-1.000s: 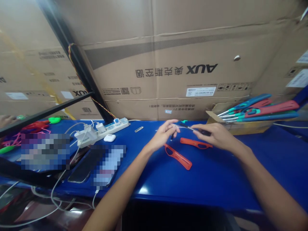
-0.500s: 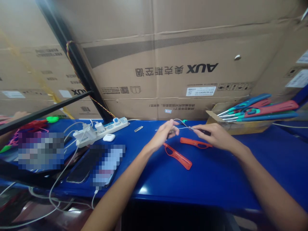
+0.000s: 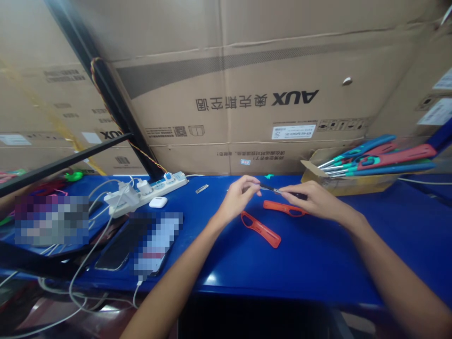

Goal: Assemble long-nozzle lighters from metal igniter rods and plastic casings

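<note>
Over the blue table (image 3: 318, 263), my left hand (image 3: 243, 194) has its fingers closed in a pinch at the left end of a slim black piece (image 3: 267, 187). My right hand (image 3: 316, 200) grips a black part with a silver metal end (image 3: 296, 194), pointing left. The two parts meet end to end between the hands; whether they are joined I cannot tell. Below lie two orange plastic handle shells, one (image 3: 268, 231) near my left wrist and the other (image 3: 280, 207) under my right fingers, partly covered.
A cardboard box (image 3: 353, 189) of long-nosed lighters (image 3: 384, 160) stands at right. To the left are a power strip (image 3: 167, 185) with chargers, a white earbud case (image 3: 158, 202), two phones (image 3: 115, 247) and loose cables. A small metal piece (image 3: 202, 189) lies behind. Large cartons (image 3: 247, 61) form the back wall.
A thin pale wire looped between the hands before; now a black piece shows there in line with the silver end. My left fingers have closed around it.
</note>
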A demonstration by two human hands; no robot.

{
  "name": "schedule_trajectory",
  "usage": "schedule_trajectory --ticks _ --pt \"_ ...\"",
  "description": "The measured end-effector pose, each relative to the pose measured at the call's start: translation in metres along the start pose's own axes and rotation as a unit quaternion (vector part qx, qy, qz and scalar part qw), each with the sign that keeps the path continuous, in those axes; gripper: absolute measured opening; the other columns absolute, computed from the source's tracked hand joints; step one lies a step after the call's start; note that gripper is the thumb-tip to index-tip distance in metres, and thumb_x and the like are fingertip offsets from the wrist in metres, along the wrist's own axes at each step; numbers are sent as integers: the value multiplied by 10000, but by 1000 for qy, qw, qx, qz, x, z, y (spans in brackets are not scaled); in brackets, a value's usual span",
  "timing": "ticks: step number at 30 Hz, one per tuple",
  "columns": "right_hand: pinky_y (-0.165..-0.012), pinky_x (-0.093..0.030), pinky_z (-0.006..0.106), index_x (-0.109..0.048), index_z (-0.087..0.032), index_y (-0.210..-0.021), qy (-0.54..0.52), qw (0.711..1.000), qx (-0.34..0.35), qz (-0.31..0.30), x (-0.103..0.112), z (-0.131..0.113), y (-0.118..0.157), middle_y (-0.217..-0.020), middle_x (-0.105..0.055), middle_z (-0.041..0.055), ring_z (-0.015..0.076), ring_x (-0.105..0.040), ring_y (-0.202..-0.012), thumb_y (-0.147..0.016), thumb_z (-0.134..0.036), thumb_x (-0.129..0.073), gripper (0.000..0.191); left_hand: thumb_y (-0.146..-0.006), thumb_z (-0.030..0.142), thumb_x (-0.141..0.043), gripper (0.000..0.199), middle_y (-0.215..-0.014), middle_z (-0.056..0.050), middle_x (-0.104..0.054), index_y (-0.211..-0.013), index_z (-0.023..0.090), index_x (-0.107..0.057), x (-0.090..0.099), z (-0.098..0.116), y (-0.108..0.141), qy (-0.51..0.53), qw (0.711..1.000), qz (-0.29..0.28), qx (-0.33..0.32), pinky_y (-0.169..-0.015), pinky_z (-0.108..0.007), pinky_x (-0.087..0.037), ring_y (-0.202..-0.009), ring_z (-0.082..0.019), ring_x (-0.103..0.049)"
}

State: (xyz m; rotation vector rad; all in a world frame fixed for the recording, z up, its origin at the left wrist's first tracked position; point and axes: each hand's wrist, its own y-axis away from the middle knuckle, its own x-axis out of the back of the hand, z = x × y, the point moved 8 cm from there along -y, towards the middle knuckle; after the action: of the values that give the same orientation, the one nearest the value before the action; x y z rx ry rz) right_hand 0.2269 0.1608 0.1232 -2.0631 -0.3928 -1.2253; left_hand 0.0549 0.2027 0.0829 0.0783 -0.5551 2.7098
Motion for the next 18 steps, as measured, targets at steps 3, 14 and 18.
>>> schedule_trajectory --ticks 3,14,18 --pt "-850 -597 362 -768 -233 -1143 8 1000 3 6 1 0 0 -1106 -777 40 242 -757 -968 -997 -330 -504 317 -931 409 -640 301 -825 -41 -712 -1093 156 -637 0 4 2 -22 1000 -3 -3 -648 -245 -415 -667 -126 -565" --pt "-681 -527 285 -765 -254 -1147 90 995 30 6 8 2 2 -950 -784 25 179 -729 -771 -977 -328 -554 281 -893 311 -700 393 -1144 -90 -740 -1267 194 -673 0 19 6 -83 991 -102 17 -945 -379 -484 -1051 -237 -664" --pt "-626 -474 267 -776 -259 -1075 130 991 40 11 11 0 3 -839 -747 19 159 -681 -690 -980 -351 -554 258 -871 400 -740 373 -1112 -90 -750 -1176 186 -726 2 18 7 -61 991 -114 38 -938 -372 -492 -1027 -235 -674"
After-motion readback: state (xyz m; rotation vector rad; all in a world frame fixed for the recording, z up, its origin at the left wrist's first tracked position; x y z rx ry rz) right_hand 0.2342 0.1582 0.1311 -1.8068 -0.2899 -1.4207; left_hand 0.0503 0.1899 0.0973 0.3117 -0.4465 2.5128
